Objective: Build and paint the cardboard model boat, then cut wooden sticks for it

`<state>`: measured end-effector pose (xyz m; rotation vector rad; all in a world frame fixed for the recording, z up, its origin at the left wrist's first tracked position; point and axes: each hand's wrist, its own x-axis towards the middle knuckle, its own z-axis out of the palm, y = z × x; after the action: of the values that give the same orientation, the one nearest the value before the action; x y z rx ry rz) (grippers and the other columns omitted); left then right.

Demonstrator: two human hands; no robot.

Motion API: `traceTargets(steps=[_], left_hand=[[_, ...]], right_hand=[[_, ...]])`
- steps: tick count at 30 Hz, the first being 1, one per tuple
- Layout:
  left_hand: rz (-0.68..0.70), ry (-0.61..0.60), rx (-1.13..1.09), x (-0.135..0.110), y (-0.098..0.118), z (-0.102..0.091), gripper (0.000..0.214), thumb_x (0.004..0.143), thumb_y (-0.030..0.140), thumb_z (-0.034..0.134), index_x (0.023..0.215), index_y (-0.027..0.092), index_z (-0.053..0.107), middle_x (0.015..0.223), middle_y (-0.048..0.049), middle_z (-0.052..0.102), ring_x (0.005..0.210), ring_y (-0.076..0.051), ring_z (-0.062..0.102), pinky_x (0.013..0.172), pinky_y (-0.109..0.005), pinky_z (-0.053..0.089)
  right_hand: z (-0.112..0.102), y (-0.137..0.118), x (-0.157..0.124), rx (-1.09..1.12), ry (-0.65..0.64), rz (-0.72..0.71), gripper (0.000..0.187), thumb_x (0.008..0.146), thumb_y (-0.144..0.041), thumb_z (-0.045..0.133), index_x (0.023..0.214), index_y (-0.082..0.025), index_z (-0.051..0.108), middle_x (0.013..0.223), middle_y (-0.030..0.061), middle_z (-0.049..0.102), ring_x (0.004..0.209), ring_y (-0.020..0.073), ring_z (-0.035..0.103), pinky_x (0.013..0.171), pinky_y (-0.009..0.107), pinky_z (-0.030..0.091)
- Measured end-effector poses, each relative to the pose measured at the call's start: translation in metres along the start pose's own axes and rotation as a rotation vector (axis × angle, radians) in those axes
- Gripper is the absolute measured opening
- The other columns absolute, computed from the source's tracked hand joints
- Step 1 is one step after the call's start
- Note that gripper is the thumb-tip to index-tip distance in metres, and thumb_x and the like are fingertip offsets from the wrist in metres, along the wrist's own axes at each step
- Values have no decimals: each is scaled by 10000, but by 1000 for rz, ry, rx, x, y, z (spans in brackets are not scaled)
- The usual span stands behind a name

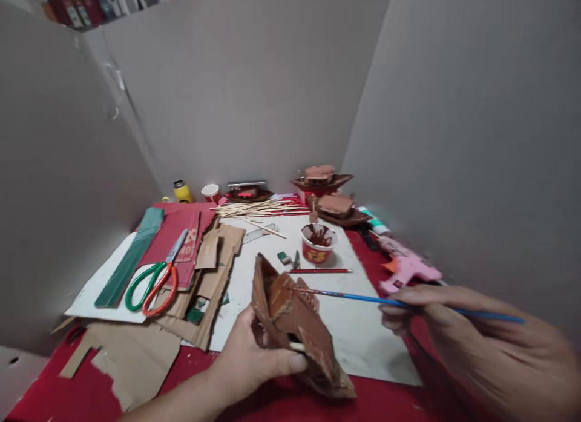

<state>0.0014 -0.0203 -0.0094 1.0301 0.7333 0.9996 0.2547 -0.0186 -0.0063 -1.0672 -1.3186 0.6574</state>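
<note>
A small brown cardboard model boat is gripped in my left hand, tilted over the front of the table, with the thumb on its near side. My right hand pinches a thin blue paintbrush whose tip reaches the boat's upper part. Brown paint covers much of the boat; some bare cardboard shows along its edges. Beyond the boat stands a red and white paper cup with dark brown paint inside. A red pencil lies between cup and boat.
Scissors with green and orange handles rest on cardboard pieces at the left. A pink glue gun lies at the right. Wooden sticks and finished-looking brown boats stand at the back, near grey walls.
</note>
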Motion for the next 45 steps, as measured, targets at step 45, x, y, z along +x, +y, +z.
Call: traceTargets(steps=[45], left_hand=[[-147,-100,-406,5,-7,-12,400,750,312,735,1125,184,686,1169,-98,707,1093,-261,639,996,-388,423]], right_hand=[[10,-11,32,163,-2,-167,78,854,-261,657,843,-248,733,674,2,724,554,135,669,525,219,582]])
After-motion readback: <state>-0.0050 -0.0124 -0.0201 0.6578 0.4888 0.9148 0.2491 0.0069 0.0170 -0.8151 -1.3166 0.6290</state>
